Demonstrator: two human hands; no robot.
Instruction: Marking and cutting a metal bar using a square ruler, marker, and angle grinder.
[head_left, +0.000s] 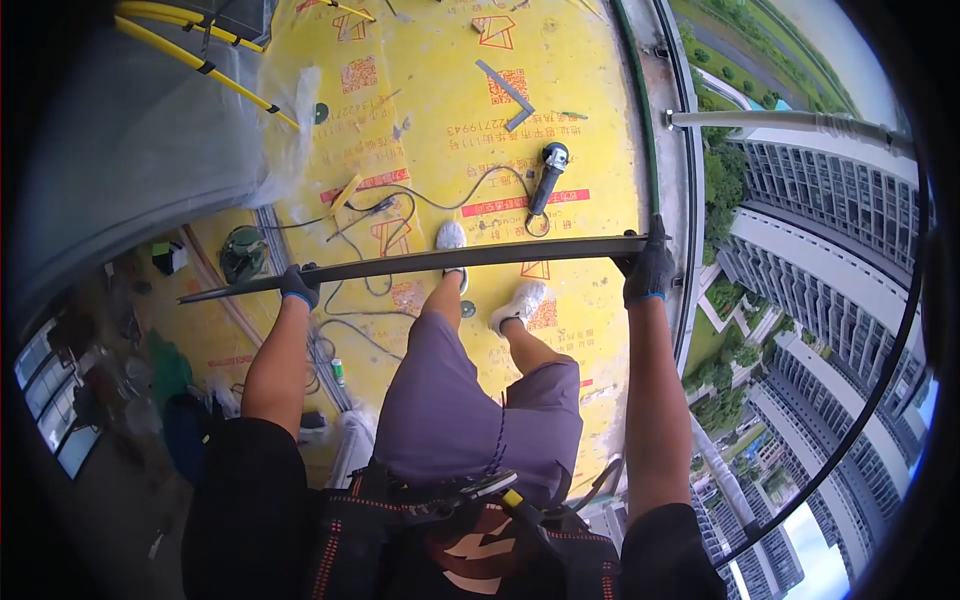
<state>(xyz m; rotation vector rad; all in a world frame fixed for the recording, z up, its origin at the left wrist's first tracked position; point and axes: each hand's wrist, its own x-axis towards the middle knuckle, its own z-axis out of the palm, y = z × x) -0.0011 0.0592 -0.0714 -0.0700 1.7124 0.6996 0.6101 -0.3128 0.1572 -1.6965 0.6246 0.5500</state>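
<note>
A long, narrow dark strip, perhaps a metal profile, spans from left to right in front of me above the floor. My left hand, in a dark glove, is closed around it some way in from its left end. At its right end my right hand, gloved too, grips the strip beside the window edge. Beyond the strip an angle grinder lies on the yellow floor sheet. A grey carpenter's square rests farther off.
A dark power cord loops over the floor near my shoes. Along the right runs an open building edge with a metal frame and a pale bar, high above ground. A yellow-legged stand is far left; a green round object sits below it.
</note>
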